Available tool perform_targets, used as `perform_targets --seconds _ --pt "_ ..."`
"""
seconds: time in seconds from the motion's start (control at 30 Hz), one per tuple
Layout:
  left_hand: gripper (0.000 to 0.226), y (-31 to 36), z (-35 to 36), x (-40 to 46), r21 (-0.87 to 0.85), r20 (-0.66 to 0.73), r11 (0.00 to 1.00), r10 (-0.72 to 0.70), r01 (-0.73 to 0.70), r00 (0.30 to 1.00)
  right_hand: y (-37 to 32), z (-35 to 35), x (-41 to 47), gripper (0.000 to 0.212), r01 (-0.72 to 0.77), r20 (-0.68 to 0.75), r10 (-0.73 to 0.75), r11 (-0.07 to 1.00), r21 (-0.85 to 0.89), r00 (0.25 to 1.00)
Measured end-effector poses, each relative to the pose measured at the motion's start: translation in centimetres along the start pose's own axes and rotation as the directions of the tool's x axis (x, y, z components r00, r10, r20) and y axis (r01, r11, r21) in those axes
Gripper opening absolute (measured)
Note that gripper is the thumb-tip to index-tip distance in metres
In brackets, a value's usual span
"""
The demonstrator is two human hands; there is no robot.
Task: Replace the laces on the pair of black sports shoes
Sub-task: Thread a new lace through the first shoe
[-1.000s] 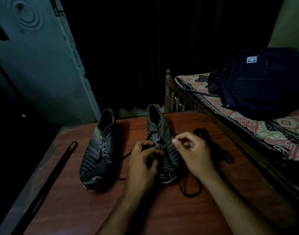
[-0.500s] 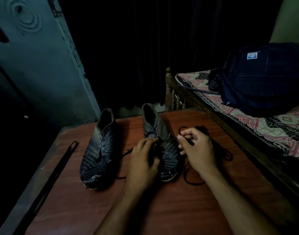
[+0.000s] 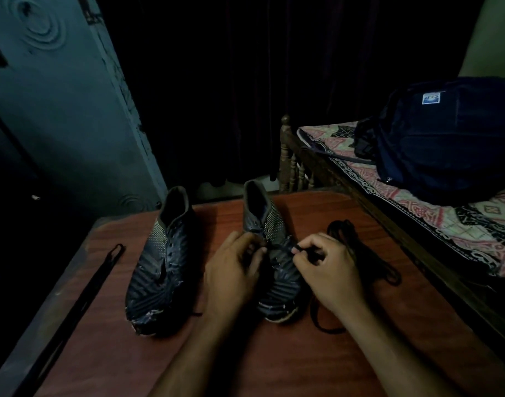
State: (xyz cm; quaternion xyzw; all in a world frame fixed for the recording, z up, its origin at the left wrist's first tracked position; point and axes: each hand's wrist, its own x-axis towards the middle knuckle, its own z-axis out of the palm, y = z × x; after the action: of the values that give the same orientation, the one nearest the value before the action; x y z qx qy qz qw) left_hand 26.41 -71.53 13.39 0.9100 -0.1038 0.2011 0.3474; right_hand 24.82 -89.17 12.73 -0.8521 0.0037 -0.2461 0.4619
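Note:
Two black sports shoes stand on the reddish wooden table [image 3: 274, 362], toes toward me. The left shoe [image 3: 162, 265] has no lace in its eyelets. My left hand [image 3: 234, 270] grips the right shoe [image 3: 277, 270] at its eyelet area, fingers curled over the tongue. My right hand [image 3: 325, 267] pinches the end of a black lace [image 3: 298, 248] just over that shoe. The lace's slack [image 3: 325, 325] trails on the table beside the toe. A bundle of black lace [image 3: 362, 253] lies to the right of my right hand.
A long black strap [image 3: 82, 293] lies along the table's left edge. A wooden bed frame [image 3: 325, 173] borders the table on the right, with a patterned sheet [image 3: 434, 213] and a dark blue backpack [image 3: 446, 138]. A teal door [image 3: 59, 110] stands at the left.
My right hand has come back in toward the right shoe's eyelets with the lace end. My left hand has shifted slightly up the shoe. The camera view has dipped a little.

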Motion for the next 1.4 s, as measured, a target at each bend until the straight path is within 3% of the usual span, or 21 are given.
perform_targets --seconds 0.23,0.4,0.5,0.57,0.63,0.73,0.83,1.03,1.4 --pt "0.007 -0.5 -0.3 -0.1 -0.177 0.003 0.983 -0.054 0.054 0.999 -0.3 0.7 -0.1 0.02 0.088 0.028 -0.088 0.996 -0.011 0.996" --pt "0.012 -1.3 0.1 0.7 -0.342 0.031 0.937 -0.063 0.07 0.998 -0.9 1.0 2.8 0.012 0.146 0.125 -0.129 0.98 -0.134 0.984" --pt "0.009 -1.5 0.7 0.7 -0.377 0.015 0.924 -0.062 0.063 0.998 -2.0 1.2 4.3 0.015 0.306 0.229 -0.254 0.923 -0.233 0.94" --pt "0.003 -1.6 1.1 0.5 -0.37 -0.001 0.928 -0.056 0.051 0.998 -2.4 2.0 4.3 0.028 0.438 0.252 -0.368 0.828 -0.35 0.895" --pt "0.005 -1.6 1.3 0.4 -0.365 -0.032 0.93 -0.052 0.037 0.998 -2.3 2.6 3.9 0.036 0.476 0.223 -0.421 0.772 -0.421 0.879" --pt "0.005 -1.4 1.5 0.5 -0.373 -0.047 0.927 -0.05 0.028 0.998 -1.6 3.0 4.0 0.035 0.479 0.183 -0.443 0.807 -0.346 0.878" --pt "0.009 -1.2 1.7 0.4 -0.341 -0.051 0.94 -0.047 0.027 0.998 -1.2 3.4 4.0 0.02 0.511 0.217 -0.468 0.83 -0.225 0.856" --pt "0.014 -1.1 2.2 0.3 -0.218 -0.065 0.975 -0.046 0.031 0.997 -1.8 3.2 3.7 0.008 0.514 0.093 -0.507 0.825 -0.237 0.857" --pt "0.02 -0.6 1.4 -0.1 -0.089 -0.056 0.996 0.0 -0.005 0.998 -2.8 3.5 1.6 0.014 0.606 0.207 -0.571 0.768 -0.209 0.794"
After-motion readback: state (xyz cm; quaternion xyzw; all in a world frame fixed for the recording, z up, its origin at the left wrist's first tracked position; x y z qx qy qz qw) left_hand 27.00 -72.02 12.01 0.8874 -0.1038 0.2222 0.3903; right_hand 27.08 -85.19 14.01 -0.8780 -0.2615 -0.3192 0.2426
